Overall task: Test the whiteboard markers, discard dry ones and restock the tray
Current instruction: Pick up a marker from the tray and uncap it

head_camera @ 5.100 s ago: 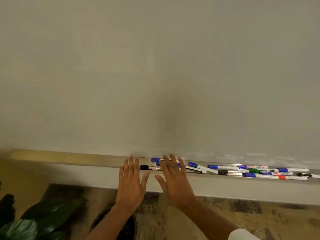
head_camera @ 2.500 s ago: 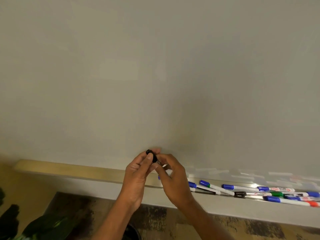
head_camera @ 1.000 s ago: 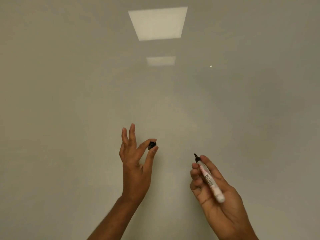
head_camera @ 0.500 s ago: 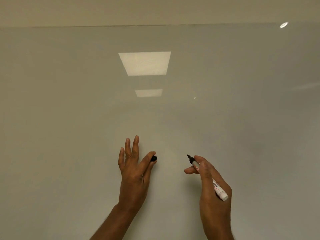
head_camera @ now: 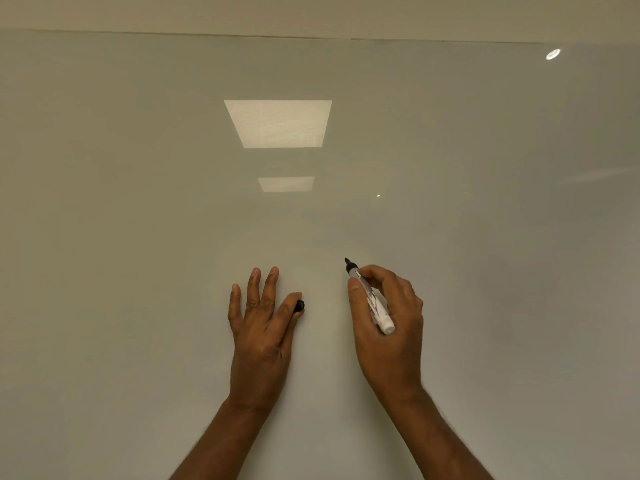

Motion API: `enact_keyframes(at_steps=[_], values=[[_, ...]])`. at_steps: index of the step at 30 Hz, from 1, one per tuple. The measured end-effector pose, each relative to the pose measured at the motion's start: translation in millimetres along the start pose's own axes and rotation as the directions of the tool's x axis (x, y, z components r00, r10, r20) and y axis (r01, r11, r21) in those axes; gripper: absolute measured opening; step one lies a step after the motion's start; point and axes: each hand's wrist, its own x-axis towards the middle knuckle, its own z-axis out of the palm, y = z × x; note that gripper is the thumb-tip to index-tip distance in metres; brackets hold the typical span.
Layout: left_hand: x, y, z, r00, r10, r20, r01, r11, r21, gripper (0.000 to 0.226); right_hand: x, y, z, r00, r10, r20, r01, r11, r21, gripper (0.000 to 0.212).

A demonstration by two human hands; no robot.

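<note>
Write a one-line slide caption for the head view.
Right hand points an uncapped marker at the whiteboard; left hand pinches the cap.

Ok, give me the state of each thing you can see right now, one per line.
whiteboard: no ink marks visible
marker: uncapped, tip toward the whiteboard, contact unclear
cap: off the marker
left hand: pinches the cap, other fingers straight
right hand: grips the marker

Dim warm light, ceiling-panel glare (head_camera: 278, 123) on the glossy whiteboard (head_camera: 138, 237), sharp focus, corners darker
</note>
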Motion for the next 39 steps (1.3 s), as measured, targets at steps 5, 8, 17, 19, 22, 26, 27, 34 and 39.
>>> enact_keyframes(at_steps=[5,8,17,19,22,26,27,34,39], values=[[0.1,-0.4,0.6,1.000,0.009,-0.016,-0.009,1.000,0.018,0.034,9.0,10.7,7.4,1.000,0.006,0.019,-0.004,0.996,-0.086,0.032],[0.3,0.3,1.1,1.000,0.018,-0.023,-0.017,0.999,0.029,0.034,-0.4,15.3,3.8,1.000,0.010,0.015,-0.009,0.995,-0.096,0.032],[-0.3,1.3,0.5,0.999,0.015,-0.030,-0.014,0.999,0.041,0.033,-57.8,40.1,-15.9,0.998,0.053,0.025,-0.049,0.989,-0.141,0.040],[-0.2,1.5,0.5,0.999,0.017,-0.030,-0.015,0.999,0.048,0.033,-68.2,47.5,-20.8,0.997,0.069,0.037,-0.063,0.986,-0.155,0.045],[0.0,2.4,0.6,0.999,0.015,-0.032,-0.013,0.999,0.050,0.033,-65.7,39.5,-25.4,0.996,0.085,0.025,-0.082,0.989,-0.120,0.039],[-0.4,1.8,0.8,1.000,0.014,-0.028,-0.012,0.999,0.051,0.033,-26.8,12.9,-18.5,1.000,-0.005,-0.012,0.004,0.993,-0.116,0.028],[-0.4,1.5,0.8,1.000,0.013,-0.028,-0.012,0.999,0.051,0.033,-16.8,10.7,-15.0,1.000,-0.027,-0.008,0.025,0.993,-0.115,0.027],[0.6,2.9,-0.1,0.999,0.022,-0.032,-0.020,0.998,0.056,0.033,8.1,15.5,1.0,0.999,-0.047,0.008,0.048,0.993,-0.106,0.036],[0.4,2.3,0.3,0.999,0.025,-0.036,-0.023,0.998,0.059,0.033,9.6,21.0,3.0,0.999,-0.042,0.020,0.044,0.989,-0.139,0.037]])
